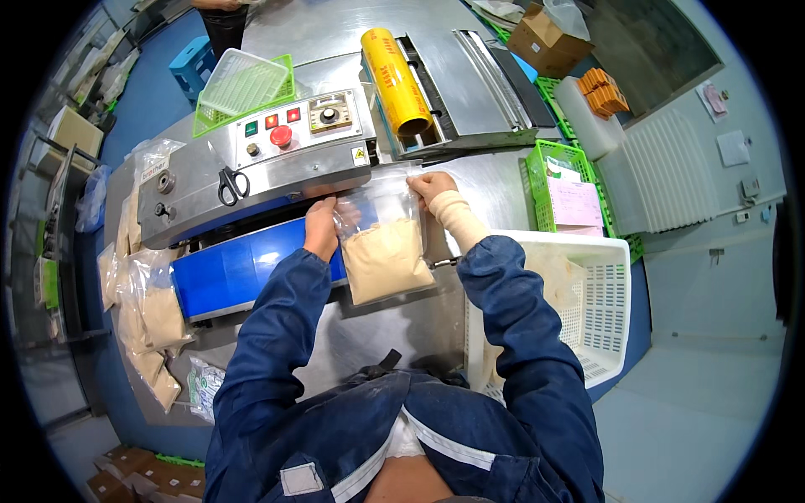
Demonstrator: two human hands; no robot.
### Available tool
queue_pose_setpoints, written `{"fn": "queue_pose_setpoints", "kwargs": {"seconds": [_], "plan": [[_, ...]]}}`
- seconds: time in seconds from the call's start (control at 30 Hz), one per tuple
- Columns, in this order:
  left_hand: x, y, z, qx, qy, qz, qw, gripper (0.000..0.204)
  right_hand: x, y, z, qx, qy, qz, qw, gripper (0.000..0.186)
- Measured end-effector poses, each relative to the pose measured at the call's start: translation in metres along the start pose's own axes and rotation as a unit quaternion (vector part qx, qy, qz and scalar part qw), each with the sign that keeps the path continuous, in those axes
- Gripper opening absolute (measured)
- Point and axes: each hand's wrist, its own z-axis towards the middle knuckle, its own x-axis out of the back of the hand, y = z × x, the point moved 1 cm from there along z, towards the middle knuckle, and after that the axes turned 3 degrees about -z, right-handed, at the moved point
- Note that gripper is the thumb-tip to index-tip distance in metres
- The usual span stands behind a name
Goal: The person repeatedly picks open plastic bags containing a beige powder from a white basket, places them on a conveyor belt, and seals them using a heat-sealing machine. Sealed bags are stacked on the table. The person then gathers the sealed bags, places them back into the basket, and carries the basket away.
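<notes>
A clear bag of beige powder [386,260] hangs between my hands at the right end of the band sealer [251,172], its upper part flat and unfilled. My left hand [321,225] pinches the bag's upper left side, and my right hand [436,189] grips its top right corner. The sealer's blue belt [235,272] runs behind the bag toward the left. Black scissors [232,186] rest against the machine's front.
Several filled bags [155,318] lie at the left. A white basket [599,302] sits at my right, below green crates [543,189]. A wrapping machine with a yellow film roll [388,75] stands behind. A co-worker [220,21] is at the back left.
</notes>
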Motion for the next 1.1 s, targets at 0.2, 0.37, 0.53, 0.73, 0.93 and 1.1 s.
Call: {"fn": "queue_pose_setpoints", "kwargs": {"seconds": [0.2,0.37,0.53,0.73,0.93,1.1], "plan": [[0.020,0.011,-0.003,-0.017,0.020,0.007,1.000,0.019,-0.021,-0.003,0.011,-0.015,-0.030,-0.046,0.998,0.035],[0.040,0.021,-0.005,-0.026,0.029,0.012,0.999,0.018,-0.038,-0.016,0.008,-0.010,-0.067,-0.043,0.997,0.036],[0.060,0.028,-0.006,-0.058,0.043,0.015,0.997,0.016,-0.057,-0.026,0.008,0.003,-0.088,-0.085,0.992,0.038],[0.076,0.039,-0.028,-0.151,0.103,0.078,0.980,0.018,-0.057,-0.045,-0.009,0.063,-0.090,-0.134,0.985,0.030],[0.105,0.039,-0.103,-0.345,0.167,0.147,0.912,0.034,0.030,-0.069,-0.111,0.201,-0.081,-0.043,0.975,0.024],[0.086,0.031,-0.167,-0.396,0.119,0.223,0.883,0.029,0.122,-0.041,-0.223,0.182,0.081,0.060,0.978,0.018]]}}
